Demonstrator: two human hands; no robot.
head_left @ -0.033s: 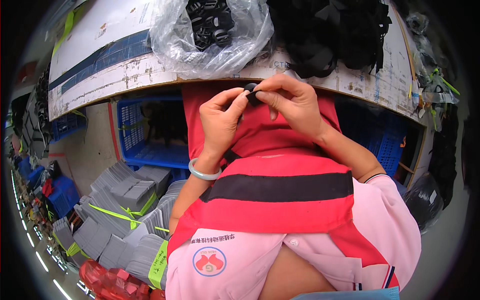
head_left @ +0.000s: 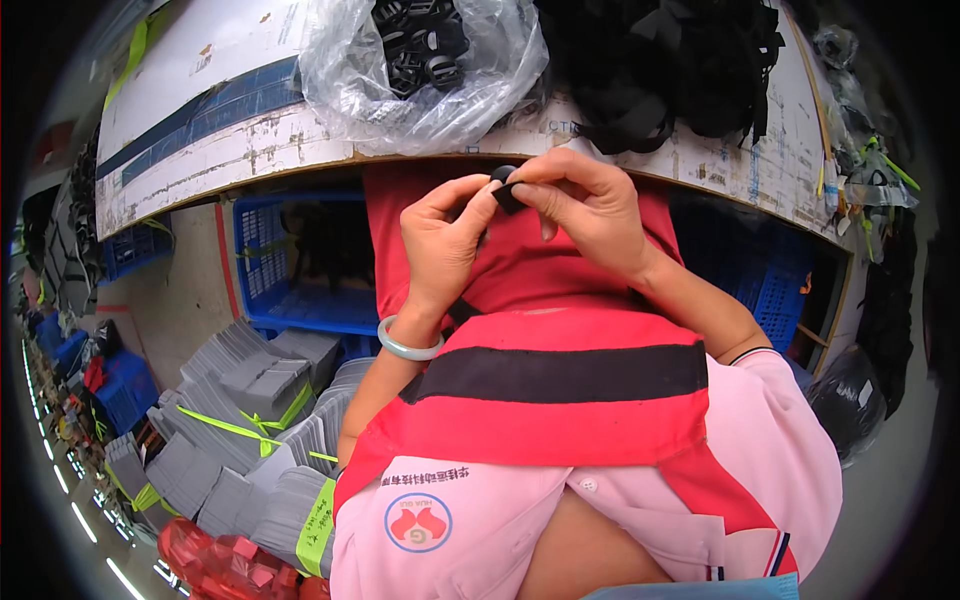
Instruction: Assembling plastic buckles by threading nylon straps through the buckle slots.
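Just off the table's near edge, over your lap, your left hand [head_left: 445, 245] and right hand [head_left: 590, 205] meet on one small black buckle [head_left: 505, 190]. Both hands are closed in a pinch on it, thumbs and forefingers at its sides, so it sits raised where you can see it and work it with both sets of fingertips. Whether a strap runs from it I cannot tell. On the table [head_left: 230, 130], close to that edge, a clear bag [head_left: 440, 95] of similar buckles lies within easy reach, with a heap of black webbing [head_left: 680, 70] to its right. Below the table stand blue crates [head_left: 290, 270] and grey stacks [head_left: 250, 400].
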